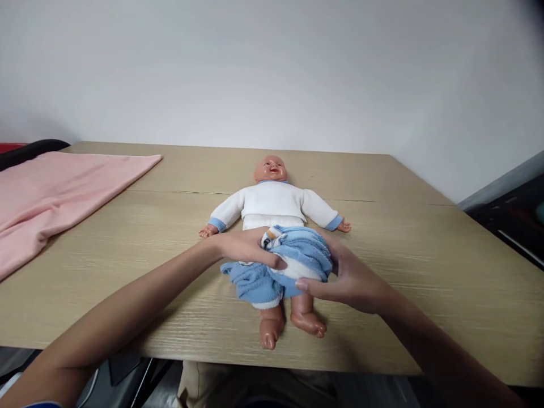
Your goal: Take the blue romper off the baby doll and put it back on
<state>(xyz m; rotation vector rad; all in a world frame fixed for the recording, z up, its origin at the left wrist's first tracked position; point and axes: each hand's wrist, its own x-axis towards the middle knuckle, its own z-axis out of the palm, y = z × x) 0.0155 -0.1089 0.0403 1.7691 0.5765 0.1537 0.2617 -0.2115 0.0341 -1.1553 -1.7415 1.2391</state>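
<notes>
A baby doll (272,198) lies on its back on the table, its head toward the wall and its bare feet toward me. It wears a white top with blue cuffs. Bunched blue terry pants (255,281) with white trim are around its legs. My left hand (249,247) grips the pants near the waist, its thumb pressed on the cloth. On the other side, my right hand (340,272) holds the gathered fabric, thumb toward me. Some fingers of both hands are hidden behind the cloth.
A pink cloth (76,198) is spread over the left part of the wooden table (425,255). Behind it is a black curved edge (38,150). A white wall (272,73) stands at the back, and a dark object (510,204) is beyond the table's right side.
</notes>
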